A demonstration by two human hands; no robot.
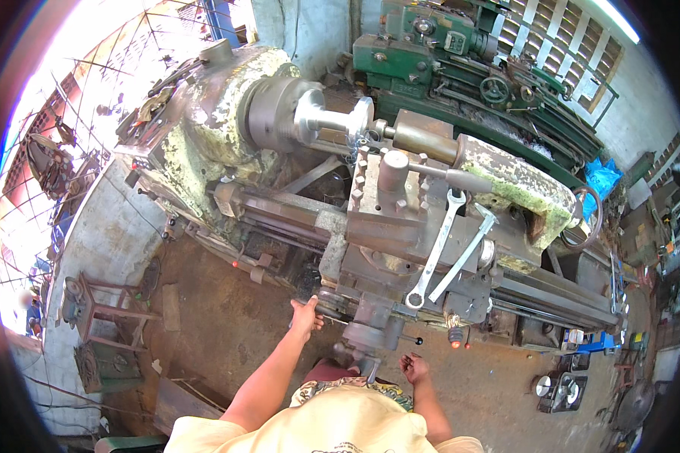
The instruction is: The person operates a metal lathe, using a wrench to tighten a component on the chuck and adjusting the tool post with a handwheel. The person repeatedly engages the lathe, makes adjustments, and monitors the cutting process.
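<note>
Head cam: left arm's stretched forward, my left hand [307, 317] half-curled at the end of a dark, straight metal handle [331, 311], can't tell if it's actually gripped. Right hand [414, 368] hangs lower with fingers loosely bent, just below a black-knobbed lever [418, 341], can't tell if anything's in it. Well ahead of my left hand, a shiny silver workpiece [332, 121], wider at both ends, sits at the grey chuck [268, 117].

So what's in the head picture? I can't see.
A person's left hand is at the front of a worn lathe, the right hand curled, apart from it. A wrench and caliper lie on top; behind, a green lathe.
</note>
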